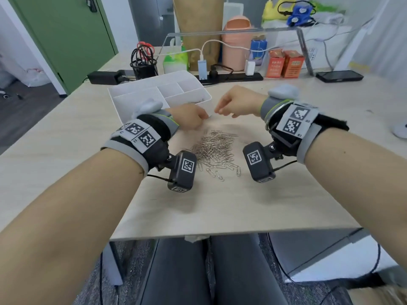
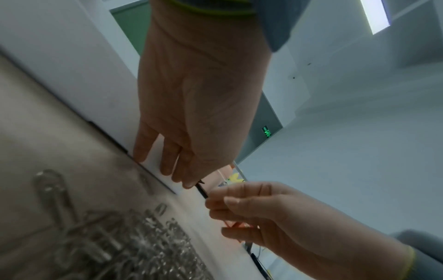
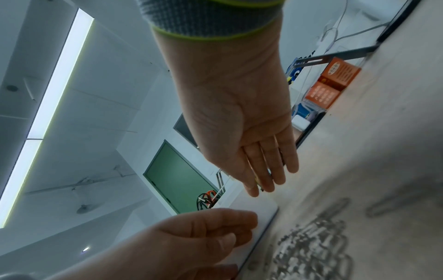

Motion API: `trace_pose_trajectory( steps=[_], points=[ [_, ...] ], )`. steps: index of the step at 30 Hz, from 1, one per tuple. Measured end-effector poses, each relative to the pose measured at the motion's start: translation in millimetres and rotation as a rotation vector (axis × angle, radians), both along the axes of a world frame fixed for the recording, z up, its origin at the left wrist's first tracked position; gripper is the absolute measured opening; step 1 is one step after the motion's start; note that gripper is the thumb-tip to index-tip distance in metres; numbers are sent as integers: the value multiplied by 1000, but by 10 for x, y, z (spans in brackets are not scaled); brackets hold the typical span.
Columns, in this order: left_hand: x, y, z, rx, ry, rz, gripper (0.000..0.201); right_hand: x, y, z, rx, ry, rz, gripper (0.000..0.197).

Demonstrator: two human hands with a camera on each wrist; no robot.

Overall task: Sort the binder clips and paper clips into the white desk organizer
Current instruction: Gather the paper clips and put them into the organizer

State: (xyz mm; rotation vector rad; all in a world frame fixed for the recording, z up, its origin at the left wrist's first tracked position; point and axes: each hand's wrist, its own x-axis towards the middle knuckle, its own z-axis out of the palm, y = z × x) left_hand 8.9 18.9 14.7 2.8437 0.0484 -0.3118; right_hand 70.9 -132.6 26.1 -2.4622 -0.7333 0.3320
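Observation:
The white desk organizer (image 1: 123, 106) stands at the table's middle left, with a few paper clips in its front right compartment (image 1: 198, 100). A pile of silver paper clips (image 1: 214, 148) lies on the table between my wrists. My left hand (image 1: 191, 117) is low at the organizer's front right corner, and its straight fingers (image 2: 165, 161) touch the white wall (image 2: 155, 151). My right hand (image 1: 233, 104) hovers just right of that corner with its fingertips (image 3: 254, 187) drawn together, and a small dark sliver of a paper clip (image 3: 261, 189) shows there. No binder clips are in view.
Behind the organizer stand a black mesh pen cup (image 1: 144, 62), a black power strip (image 1: 231, 77) with plugs and cables, a pink bin (image 1: 236, 45) and orange boxes (image 1: 284, 63). A dark phone (image 1: 339, 75) lies at the right. The table's front edge (image 1: 220, 235) is near my lap.

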Motion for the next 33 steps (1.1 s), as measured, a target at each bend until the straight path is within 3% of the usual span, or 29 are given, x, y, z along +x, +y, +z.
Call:
trace_pose_trajectory(
  steps=[8,15,19,21,24,33],
  points=[
    [-223,-155,-166,-4,93,-45,48,-332,-191,-235,-286,125,84,49],
    [-433,-174,-183,-35,181,-123,44,-635,-248,-234,-218,257,160,43],
    [-475,-114,-83,-68,-18,-15,46,-688,-355,-120,-123,136,31,49],
    [-431,-78,-63,-65,-161,111,48,-674,-421,-106,-119,88,-50,49],
    [-395,-54,-106,11,-280,341,49,-659,-532,-182,-215,153,-103,50],
    [-403,-60,-74,125,-249,435,43,-855,-352,-324,-143,267,-91,76]
  ],
)
